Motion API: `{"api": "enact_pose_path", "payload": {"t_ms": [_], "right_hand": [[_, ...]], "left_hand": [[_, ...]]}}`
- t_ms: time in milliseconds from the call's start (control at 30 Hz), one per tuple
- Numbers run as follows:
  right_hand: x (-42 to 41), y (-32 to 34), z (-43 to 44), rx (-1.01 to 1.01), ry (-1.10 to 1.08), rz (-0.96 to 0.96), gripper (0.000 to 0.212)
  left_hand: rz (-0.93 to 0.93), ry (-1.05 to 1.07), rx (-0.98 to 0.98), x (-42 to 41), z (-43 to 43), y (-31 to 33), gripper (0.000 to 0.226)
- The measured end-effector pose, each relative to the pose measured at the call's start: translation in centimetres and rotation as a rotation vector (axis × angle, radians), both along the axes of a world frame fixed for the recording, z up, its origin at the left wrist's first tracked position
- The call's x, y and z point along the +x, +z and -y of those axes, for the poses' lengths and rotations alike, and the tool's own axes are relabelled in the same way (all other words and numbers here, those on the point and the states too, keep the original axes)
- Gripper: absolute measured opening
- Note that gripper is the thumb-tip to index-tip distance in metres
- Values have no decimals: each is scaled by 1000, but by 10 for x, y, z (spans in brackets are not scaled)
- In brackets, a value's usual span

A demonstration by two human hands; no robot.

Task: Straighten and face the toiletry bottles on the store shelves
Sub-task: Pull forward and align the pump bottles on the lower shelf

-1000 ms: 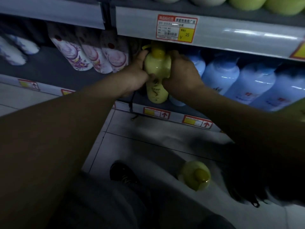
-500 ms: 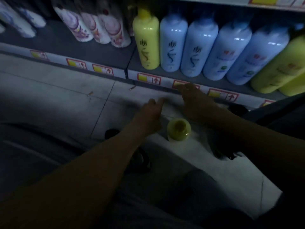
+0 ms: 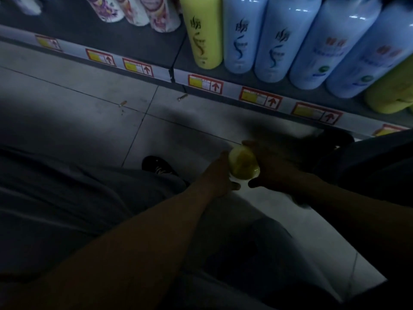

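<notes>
Now both hands close around the yellow bottle [image 3: 243, 164] down at floor level, where half a second ago they only reached toward it with open fingers as it stood on the floor untouched. The left hand [image 3: 220, 175] presses its palm and fingers against the bottle's left side, and the right hand [image 3: 271, 166] wraps the right side with the thumb curled low; each is partly closed on the bottle, neither fully clenched. Whether the bottle has left the floor [image 3: 93, 121] cannot be told in this dim light. That grip suggests the stray bottle is about to return to the shelf, so 1 more item remains to place and face.

Seen from almost directly above, the held bottle shows its rounded top to the camera, so its long axis runs roughly vertical, cap up, perhaps tilted slightly. Its label side is hidden. On the bottom shelf [image 3: 134, 41] a matching yellow shelf bottle [image 3: 204, 39] stands upright with its printed front outward, touching the first of several blue bottles [image 3: 242, 34] in a row.
</notes>
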State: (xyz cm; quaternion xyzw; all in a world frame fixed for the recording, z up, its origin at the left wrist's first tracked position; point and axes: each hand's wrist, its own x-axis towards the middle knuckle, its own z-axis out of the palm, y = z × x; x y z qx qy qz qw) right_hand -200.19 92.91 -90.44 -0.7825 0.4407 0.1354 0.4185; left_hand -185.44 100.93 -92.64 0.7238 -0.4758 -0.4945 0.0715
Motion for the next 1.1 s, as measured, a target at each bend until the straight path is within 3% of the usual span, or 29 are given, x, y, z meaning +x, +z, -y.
{"api": "enact_pose_path", "payload": {"t_ms": [300, 467, 567, 633, 733, 833, 1100], "right_hand": [[7, -14, 2, 43, -232, 114, 94], [13, 0, 39, 30, -187, 207, 88], [18, 20, 62, 25, -186, 252, 89], [23, 35, 73, 35, -196, 320, 87], [28, 69, 86, 69, -242, 438, 68], [31, 105, 92, 154, -264, 564, 52], [68, 170, 78, 62, -300, 742, 61]], "left_hand": [[-169, 37, -108, 20, 26, -11, 96], [-310, 157, -124, 36, 45, -6, 86], [-282, 161, -103, 46, 56, 15, 69], [-397, 300, -93, 55, 59, 31, 59], [-490, 419, -160, 69, 59, 66, 43], [-515, 403, -221, 75, 60, 108, 48], [-460, 371, -289, 114, 54, 197, 39]]}}
